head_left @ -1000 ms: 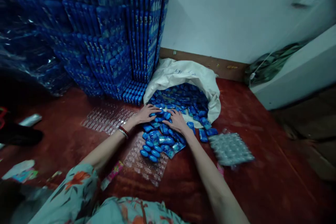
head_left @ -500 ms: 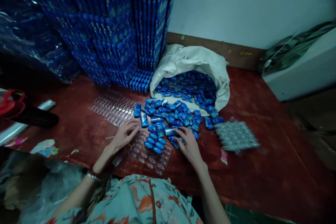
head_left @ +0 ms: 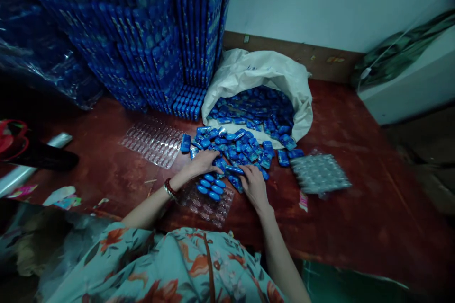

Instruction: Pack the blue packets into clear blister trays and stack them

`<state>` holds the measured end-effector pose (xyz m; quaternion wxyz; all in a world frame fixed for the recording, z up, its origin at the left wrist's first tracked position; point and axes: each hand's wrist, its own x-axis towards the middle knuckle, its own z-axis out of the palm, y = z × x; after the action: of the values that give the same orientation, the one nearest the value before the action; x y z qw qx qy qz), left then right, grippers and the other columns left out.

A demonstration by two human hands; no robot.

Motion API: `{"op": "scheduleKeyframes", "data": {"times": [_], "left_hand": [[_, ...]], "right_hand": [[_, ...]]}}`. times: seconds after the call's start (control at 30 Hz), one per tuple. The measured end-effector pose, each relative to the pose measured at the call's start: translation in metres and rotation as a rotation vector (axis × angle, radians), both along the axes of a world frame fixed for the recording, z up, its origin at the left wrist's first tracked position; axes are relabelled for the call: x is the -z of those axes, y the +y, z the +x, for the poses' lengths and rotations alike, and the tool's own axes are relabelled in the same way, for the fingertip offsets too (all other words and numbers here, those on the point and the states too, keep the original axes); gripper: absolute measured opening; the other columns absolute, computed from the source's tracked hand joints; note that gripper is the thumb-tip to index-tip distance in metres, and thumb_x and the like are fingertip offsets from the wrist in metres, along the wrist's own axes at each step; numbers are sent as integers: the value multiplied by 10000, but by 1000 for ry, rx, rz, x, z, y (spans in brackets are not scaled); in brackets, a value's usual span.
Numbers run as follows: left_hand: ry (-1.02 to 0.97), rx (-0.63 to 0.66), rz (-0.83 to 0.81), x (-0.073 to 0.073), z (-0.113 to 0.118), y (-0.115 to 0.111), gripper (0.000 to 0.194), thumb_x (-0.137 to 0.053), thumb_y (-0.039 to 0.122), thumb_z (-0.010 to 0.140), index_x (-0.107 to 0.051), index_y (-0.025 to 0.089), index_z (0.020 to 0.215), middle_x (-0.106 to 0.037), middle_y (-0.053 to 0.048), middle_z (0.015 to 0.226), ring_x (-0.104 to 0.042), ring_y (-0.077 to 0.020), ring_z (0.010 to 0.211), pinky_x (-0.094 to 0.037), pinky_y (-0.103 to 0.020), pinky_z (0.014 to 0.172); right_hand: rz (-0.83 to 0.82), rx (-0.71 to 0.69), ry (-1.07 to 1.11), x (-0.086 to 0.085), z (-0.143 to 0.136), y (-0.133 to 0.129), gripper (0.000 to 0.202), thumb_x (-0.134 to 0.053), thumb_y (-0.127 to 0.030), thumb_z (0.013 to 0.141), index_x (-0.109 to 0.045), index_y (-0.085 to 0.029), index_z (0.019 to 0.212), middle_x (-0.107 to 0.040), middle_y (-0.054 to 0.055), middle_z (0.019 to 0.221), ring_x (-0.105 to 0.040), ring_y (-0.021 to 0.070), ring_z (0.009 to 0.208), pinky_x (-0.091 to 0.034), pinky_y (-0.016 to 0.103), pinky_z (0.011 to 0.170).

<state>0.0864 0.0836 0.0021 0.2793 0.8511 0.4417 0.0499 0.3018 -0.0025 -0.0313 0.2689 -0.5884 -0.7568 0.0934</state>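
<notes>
My right hand [head_left: 253, 183] is closed on the end of a small blue foil packet [head_left: 233, 170] at the near edge of a loose heap of blue packets [head_left: 245, 147]. Across from it, my left hand [head_left: 202, 164] reaches over the heap's left side, thumb and fingers apart, close to the held packet's other end. Below the hands lies a clear moulded blister tray [head_left: 204, 208]. Several shiny blue oval pieces [head_left: 214, 188] sit in a group at the tray's far part.
A white woven sack [head_left: 302, 104] lies open, spilling packets. Tall stacks of filled blue trays [head_left: 149, 52] stand at the back left. Another clear tray [head_left: 152, 144] lies left, a stack of clear trays [head_left: 320, 173] right. A dark bottle with red lid [head_left: 46, 156] is far left.
My left hand has moved right and forward from beside the near tray onto the heap. My right hand has drawn the blue packet slightly clear of the others.
</notes>
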Motion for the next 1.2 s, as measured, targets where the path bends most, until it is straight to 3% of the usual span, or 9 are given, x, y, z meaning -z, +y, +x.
{"op": "scheduleKeyframes", "data": {"times": [0.1,0.23,0.33,0.47,0.57,0.7,0.9,1.03,1.2], "left_hand": [[-119,6,-71,3,-4,0,387,-690,380,743,-550,161,1030,-633,-67,980,-592,-235,894,-446,-308,776],[-346,-168,-15,-3,-41,-19,233,-564,354,843,-549,180,997,-617,-40,974,-572,-193,896,-436,-292,806],[-387,-345,-4,-14,-78,-52,247,-534,386,855,-563,176,983,-610,-46,966,-561,-189,880,-441,-283,767],[-301,-459,-34,-24,-110,-102,256,-553,420,839,-566,171,898,-588,-22,821,-536,-162,744,-431,-258,673],[-317,-402,-33,-23,-106,-127,210,-559,380,845,-557,173,879,-570,-16,800,-535,-153,735,-437,-257,679],[-350,-353,45,-12,-77,-141,136,-472,263,900,-539,195,998,-562,-36,888,-554,-161,826,-464,-281,757],[-90,-150,167,-8,-51,-153,267,-356,116,910,-525,179,1106,-549,-86,966,-537,-196,893,-466,-320,771],[105,33,247,-14,-42,-152,213,-408,101,879,-550,169,1023,-554,-99,992,-519,-226,918,-458,-376,808],[197,178,249,-17,-40,-143,171,-430,90,865,-545,164,967,-554,-93,982,-509,-233,897,-468,-376,774]], "right_hand": [[1,78,160,-10,7,-27,234,-466,-261,886,-578,-195,1080,-630,83,1011,-586,213,954,-468,359,841],[-200,153,304,-25,9,-72,267,-463,-281,899,-512,-195,1147,-652,59,980,-638,174,855,-507,289,755],[-317,41,345,-28,-3,-98,236,-465,-262,902,-521,-210,1125,-656,46,975,-644,159,854,-514,265,757],[-188,-88,442,-21,-31,-106,194,-512,-232,881,-578,-225,1064,-656,43,969,-630,159,908,-518,284,824],[-42,-170,399,-15,-44,-95,256,-508,-197,879,-570,-216,1127,-651,64,984,-620,175,941,-526,310,829],[-4,-308,62,-16,-47,-85,307,-418,-174,909,-550,-192,1186,-642,80,908,-613,181,856,-520,318,772],[6,-333,-329,-34,-57,-83,299,-338,-114,907,-611,-151,1024,-600,73,768,-553,169,727,-445,285,662],[-101,-440,-464,-52,-75,-73,204,-419,-81,853,-607,-151,888,-594,90,782,-537,189,697,-404,301,588],[-197,-486,-494,-62,-80,-62,170,-455,-81,849,-600,-152,905,-599,87,801,-551,186,706,-400,287,575]]}}
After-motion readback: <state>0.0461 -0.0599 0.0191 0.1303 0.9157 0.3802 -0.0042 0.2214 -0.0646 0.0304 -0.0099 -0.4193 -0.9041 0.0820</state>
